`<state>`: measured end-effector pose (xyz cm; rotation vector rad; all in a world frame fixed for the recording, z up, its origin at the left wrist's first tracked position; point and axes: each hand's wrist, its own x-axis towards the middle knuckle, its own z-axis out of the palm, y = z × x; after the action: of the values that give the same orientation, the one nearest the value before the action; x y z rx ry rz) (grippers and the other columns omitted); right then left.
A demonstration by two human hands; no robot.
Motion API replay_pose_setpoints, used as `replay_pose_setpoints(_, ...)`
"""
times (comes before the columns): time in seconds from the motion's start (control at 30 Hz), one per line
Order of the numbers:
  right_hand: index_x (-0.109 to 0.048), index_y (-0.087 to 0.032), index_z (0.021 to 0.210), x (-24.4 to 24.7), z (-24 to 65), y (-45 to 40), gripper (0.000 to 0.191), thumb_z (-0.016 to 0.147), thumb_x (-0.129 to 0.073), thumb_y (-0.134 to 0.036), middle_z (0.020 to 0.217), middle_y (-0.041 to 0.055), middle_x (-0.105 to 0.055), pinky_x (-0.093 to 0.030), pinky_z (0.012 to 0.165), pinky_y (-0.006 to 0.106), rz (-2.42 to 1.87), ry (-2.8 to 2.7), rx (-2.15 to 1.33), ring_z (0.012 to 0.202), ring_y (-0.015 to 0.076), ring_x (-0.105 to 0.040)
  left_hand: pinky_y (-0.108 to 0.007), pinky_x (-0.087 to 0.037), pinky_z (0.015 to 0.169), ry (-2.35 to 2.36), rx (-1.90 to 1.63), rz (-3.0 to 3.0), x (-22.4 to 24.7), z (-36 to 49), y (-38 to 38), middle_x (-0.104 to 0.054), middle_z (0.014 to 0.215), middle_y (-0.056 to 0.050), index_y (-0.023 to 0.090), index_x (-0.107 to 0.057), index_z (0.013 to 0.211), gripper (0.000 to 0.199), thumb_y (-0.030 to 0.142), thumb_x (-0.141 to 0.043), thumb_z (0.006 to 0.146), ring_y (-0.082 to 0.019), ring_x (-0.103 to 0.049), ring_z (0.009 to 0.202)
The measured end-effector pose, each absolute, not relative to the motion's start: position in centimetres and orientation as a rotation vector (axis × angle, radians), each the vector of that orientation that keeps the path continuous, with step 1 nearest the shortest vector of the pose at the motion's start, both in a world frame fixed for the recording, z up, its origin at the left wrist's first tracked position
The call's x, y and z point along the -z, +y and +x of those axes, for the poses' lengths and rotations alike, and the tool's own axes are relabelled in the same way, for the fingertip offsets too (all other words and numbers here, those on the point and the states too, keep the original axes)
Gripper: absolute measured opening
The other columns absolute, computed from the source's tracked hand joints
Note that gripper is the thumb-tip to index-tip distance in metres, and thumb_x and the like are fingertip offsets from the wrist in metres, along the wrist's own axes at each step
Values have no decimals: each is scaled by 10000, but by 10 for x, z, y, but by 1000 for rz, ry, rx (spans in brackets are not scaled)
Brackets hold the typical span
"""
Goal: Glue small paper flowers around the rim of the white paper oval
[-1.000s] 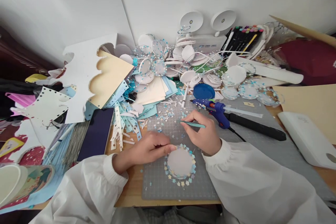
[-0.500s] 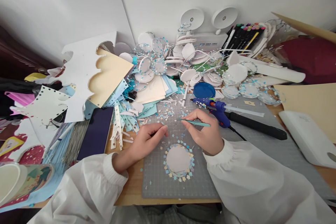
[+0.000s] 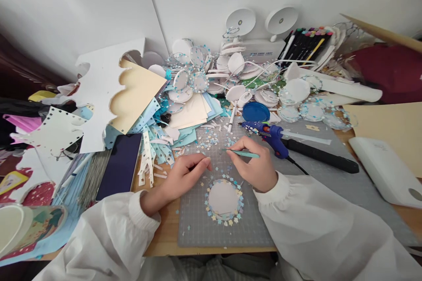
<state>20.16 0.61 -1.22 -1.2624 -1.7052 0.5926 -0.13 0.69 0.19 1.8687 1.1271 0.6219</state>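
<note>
My right hand (image 3: 255, 163) pinches a pair of mint-green tweezers (image 3: 247, 154), their tips pointing left over the loose paper flowers (image 3: 211, 142) on the grey cutting mat (image 3: 198, 232). My left hand (image 3: 186, 175) rests at the mat's left side, closed, thumb against the curled fingers. What lies between those fingertips, if anything, is too small to make out. Below and between both hands lies a white round disc (image 3: 224, 199), ringed with small blue, cream and yellow paper flowers.
A blue glue gun (image 3: 272, 134) and a black-handled tool (image 3: 321, 156) lie to the right, near a blue lid (image 3: 256, 112). Finished-looking flower-trimmed discs (image 3: 296, 92) pile at the back. A phone (image 3: 119, 167), paper strips (image 3: 147, 162) and wire stems (image 3: 94, 178) are on the left.
My right hand and the tweezers have shifted very slightly left. The left hand keeps its pose, and the ringed disc stays in place on the mat.
</note>
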Motion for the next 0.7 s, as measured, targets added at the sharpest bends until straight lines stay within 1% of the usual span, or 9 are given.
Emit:
replay_pose_setpoints(0.13, -548, -207, 658, 6, 205, 9, 175, 753, -680, -270, 665, 17, -606, -433, 601, 307, -1265, -1471, -871, 647, 176, -574, -216, -357, 582, 1094, -681, 1827, -1, -1, 8, -531, 631, 11, 132, -636, 743, 337, 332, -440, 932, -106, -461, 602)
replay_pose_setpoints(0.2, -561, -202, 645, 4, 206, 10, 210, 730, -713, -318, 638, 5, -592, -417, 577, 297, -1226, -1339, -1069, 616, 159, -545, -209, -339, 547, 1076, -718, 1761, 1, -1, 8, -508, 636, 17, 132, -633, 811, 275, 339, -483, 914, -101, -441, 590)
replay_pose_setpoints(0.27, -563, -200, 634, 3, 206, 10, 240, 708, -738, -346, 611, -6, -579, -411, 572, 292, -1160, -1228, -1248, 602, 148, -526, -201, -291, 491, 1057, -743, 1679, 3, -1, 7, -424, 588, 46, 132, -628, 913, 248, 356, -523, 896, -87, -376, 531)
replay_pose_setpoints(0.33, -563, -197, 625, 2, 205, 9, 260, 685, -758, -359, 598, -9, -580, -414, 581, 294, -1111, -1149, -1374, 603, 146, -528, -195, -249, 460, 1032, -759, 1615, 4, -1, 7, -330, 551, 74, 131, -616, 985, 265, 366, -558, 878, -74, -308, 487)
replay_pose_setpoints(0.4, -569, -196, 621, 1, 202, 8, 270, 662, -774, -367, 605, -4, -595, -420, 592, 296, -1092, -1105, -1444, 606, 145, -533, -192, -240, 454, 1015, -777, 1588, 4, -2, 6, -302, 546, 83, 126, -614, 989, 275, 368, -586, 861, -67, -287, 478)
replay_pose_setpoints(0.7, -562, -200, 597, -3, 197, 7, 328, 581, -813, -411, 576, -16, -579, -426, 591, 305, -1096, -1014, -1524, 578, 138, -515, -188, -229, 441, 1001, -824, 1558, 8, -3, 8, -323, 526, 76, 127, -632, 879, 241, 365, -615, 842, -58, -283, 465)
